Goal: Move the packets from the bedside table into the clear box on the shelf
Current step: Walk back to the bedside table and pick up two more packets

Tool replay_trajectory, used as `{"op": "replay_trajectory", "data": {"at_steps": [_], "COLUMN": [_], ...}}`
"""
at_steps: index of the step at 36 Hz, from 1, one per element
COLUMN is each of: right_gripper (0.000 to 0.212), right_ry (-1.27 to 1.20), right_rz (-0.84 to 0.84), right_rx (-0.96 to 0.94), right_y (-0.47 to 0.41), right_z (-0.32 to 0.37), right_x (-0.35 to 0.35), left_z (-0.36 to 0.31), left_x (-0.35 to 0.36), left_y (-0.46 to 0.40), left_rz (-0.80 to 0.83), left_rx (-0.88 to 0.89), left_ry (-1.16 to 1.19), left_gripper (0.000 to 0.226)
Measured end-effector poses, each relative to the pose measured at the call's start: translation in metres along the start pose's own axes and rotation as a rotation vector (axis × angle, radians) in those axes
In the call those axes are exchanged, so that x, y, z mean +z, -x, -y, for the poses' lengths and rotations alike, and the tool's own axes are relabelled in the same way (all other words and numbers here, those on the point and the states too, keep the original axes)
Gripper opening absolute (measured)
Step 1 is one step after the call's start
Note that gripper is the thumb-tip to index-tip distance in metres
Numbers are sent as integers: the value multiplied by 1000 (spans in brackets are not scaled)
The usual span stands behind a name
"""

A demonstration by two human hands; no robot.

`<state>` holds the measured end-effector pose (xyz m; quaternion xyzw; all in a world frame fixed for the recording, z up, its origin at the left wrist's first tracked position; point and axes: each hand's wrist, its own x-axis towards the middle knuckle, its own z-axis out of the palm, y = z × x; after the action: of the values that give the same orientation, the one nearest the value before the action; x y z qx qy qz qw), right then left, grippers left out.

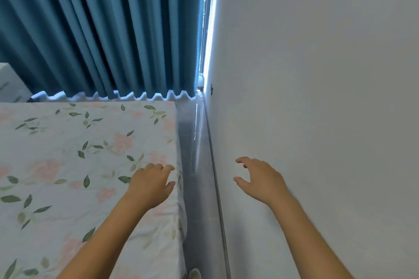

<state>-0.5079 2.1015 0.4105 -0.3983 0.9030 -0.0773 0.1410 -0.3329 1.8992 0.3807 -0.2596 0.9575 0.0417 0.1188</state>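
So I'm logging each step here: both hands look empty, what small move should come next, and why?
Probably turn the head to find the bedside table. The left hand and the right hand hold nothing, and only the floral bed, blue curtain and white wall show; no packets or clear box are in view.

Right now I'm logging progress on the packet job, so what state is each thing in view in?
left hand: empty, fingers loosely curled, over the bed's edge.
right hand: empty, fingers spread, in front of the wall.
curtain: drawn, with a bright gap beside the wall.
bed: covered by a floral sheet, nothing lying on it.
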Motion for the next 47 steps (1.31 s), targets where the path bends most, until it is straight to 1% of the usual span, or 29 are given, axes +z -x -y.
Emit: {"op": "replay_trajectory", "data": {"at_steps": [5,11,15,19,23,27,32,39,47], "right_gripper": [50,50,50,50,50,52,48,43,47], "right_ry": [1,28,42,48,36,60,94,107,134], "right_rz": [4,25,39,39,25,61,23,26,116], "right_rx": [-10,-24,-65,-110,-138,-161,-200,-222,-210], "right_y": [-100,-208,-287,-380,-480,-576,-690,-787,-908], "right_z": [12,17,19,20,16,13,18,25,34], "right_x": [-28,-48,-52,-56,-67,-96,-138,-153,-151], "left_z": [44,71,93,111,127,142,168,210,273], "left_x": [-33,-53,-60,-73,-98,-127,-159,-182,-201], "left_y": [-76,-155,-216,-299,-400,-487,-580,-673,-787], "left_rz": [-22,-36,-45,-27,-50,-26,-22,-7,3], "left_rx": [-61,-94,-136,-140,-127,-144,-174,-214,-242], "left_ry": [13,102,22,-35,-39,53,137,227,233], "left_gripper": [48,47,47,47,46,45,44,44,45]}}
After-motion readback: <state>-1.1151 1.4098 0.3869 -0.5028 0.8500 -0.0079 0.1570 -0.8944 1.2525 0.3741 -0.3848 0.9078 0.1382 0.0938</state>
